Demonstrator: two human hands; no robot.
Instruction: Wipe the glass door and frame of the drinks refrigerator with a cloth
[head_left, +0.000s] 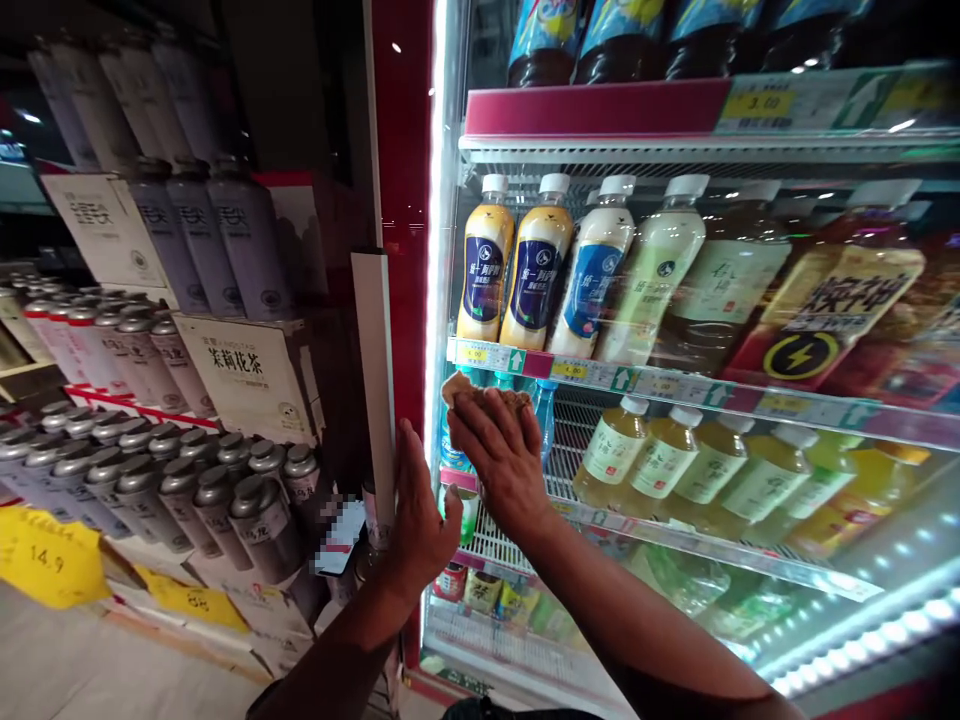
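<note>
My right hand (502, 460) presses a crumpled brown cloth (457, 388) flat against the glass door (570, 420) of a lit drinks cooler. Its fingers lie over the cloth, just below a shelf edge with price tags. To the left, my left hand (426, 505) is upright with fingers straight and thumb apart, holding nothing. It rests by the red door frame (405, 300), beside the long pale door handle (373, 370); whether the fingers touch the handle I cannot tell. Behind the glass stand milk tea bottles (484, 270) and pale yellow drink bottles (611, 450).
Left of the cooler, several grey-capped bottles (262, 520) stand in rows with a white carton (247, 370). Yellow price signs (52, 560) hang low in front of them. A bright light strip (436, 250) runs down the cooler's left side.
</note>
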